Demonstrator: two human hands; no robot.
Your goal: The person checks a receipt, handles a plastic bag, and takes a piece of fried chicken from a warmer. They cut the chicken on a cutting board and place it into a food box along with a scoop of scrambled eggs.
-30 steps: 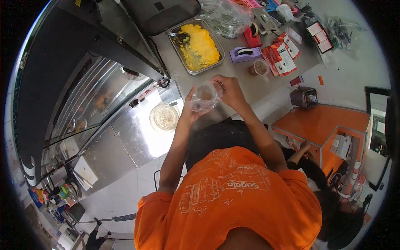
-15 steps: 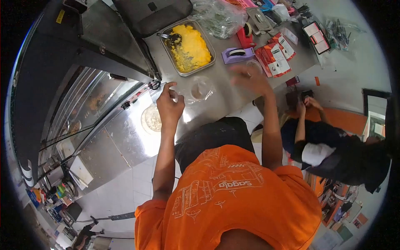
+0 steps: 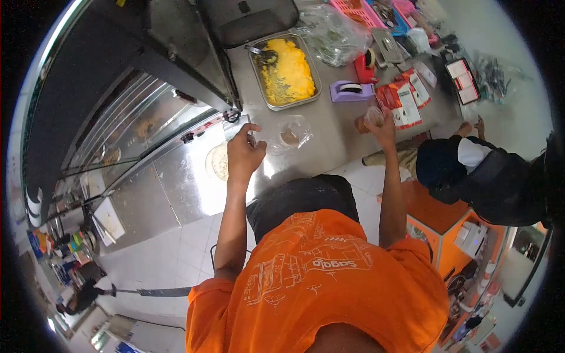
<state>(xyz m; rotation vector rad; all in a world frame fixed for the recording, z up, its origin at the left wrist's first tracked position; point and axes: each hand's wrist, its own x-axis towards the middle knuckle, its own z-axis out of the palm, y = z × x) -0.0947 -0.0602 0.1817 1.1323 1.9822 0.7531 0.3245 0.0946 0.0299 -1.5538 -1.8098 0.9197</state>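
My left hand (image 3: 245,154) hovers over the steel counter (image 3: 329,141), its index finger stretched out and its thumb apart from it. Beside it on the counter lies a clear plastic bag (image 3: 303,130) with a pale brown round patch (image 3: 289,137) showing in it. Farther right, my right hand (image 3: 381,130) has its fingers closed around crumpled-looking clear plastic (image 3: 373,116), close to the red and white printed packets (image 3: 401,105). Ahead of both hands stands a metal tray (image 3: 318,93) of yellow crumbly food (image 3: 291,70), with a dark-handled spoon (image 3: 266,55) in it.
A purple tape dispenser (image 3: 352,92) and a red one (image 3: 365,68) stand behind my right hand. Clear bags (image 3: 335,36) lie at the back. To the left are a glass display case (image 3: 138,120) and a pale round floury thing (image 3: 218,163). Another person (image 3: 471,170) stands at right.
My right hand has moved slightly right and down and closed on the clear plastic beside the packets. My left hand has kept much the same pose. The other person has shifted.
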